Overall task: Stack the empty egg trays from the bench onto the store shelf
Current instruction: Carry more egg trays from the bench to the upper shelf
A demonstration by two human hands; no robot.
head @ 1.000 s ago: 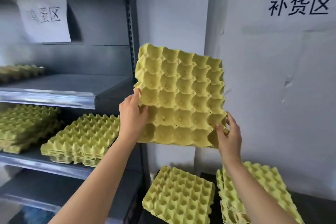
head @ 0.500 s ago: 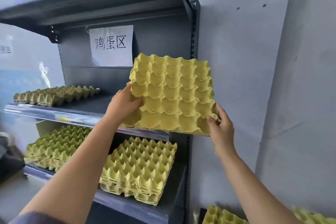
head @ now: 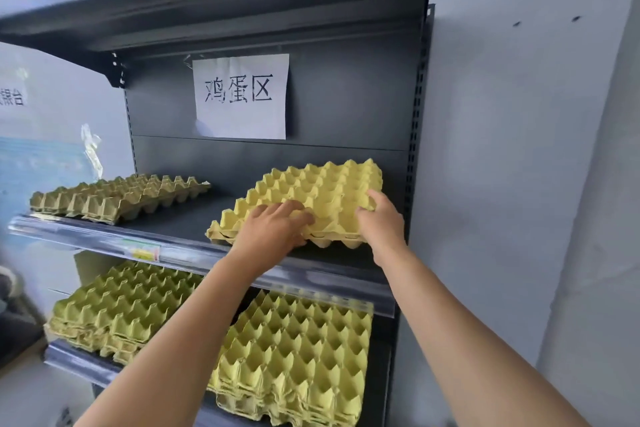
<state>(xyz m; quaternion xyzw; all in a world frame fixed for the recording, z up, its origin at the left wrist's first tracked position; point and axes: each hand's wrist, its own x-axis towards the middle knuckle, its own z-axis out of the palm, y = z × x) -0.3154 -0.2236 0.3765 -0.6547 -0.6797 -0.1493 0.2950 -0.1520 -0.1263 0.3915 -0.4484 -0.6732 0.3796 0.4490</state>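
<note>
Left hand [head: 277, 229] and right hand [head: 381, 222] — both bare, as are the 2 forearms [head: 180, 340].

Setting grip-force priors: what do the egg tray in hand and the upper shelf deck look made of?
Held egg tray: moulded paper pulp by the look, yellow, matte; dull fibrous surface, soft-edged pressed cups. Upper shelf deck: probably painted sheet metal, dark grey, satin; thin folded edges, slotted uprights. Its front strip: seemingly clear glossy plastic; it catches highlights.

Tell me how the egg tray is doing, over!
Both gripping: left hand, right hand on egg tray front edge. Tray at upper shelf, right side. Apart at left, other tray; nothing blocking.
</note>
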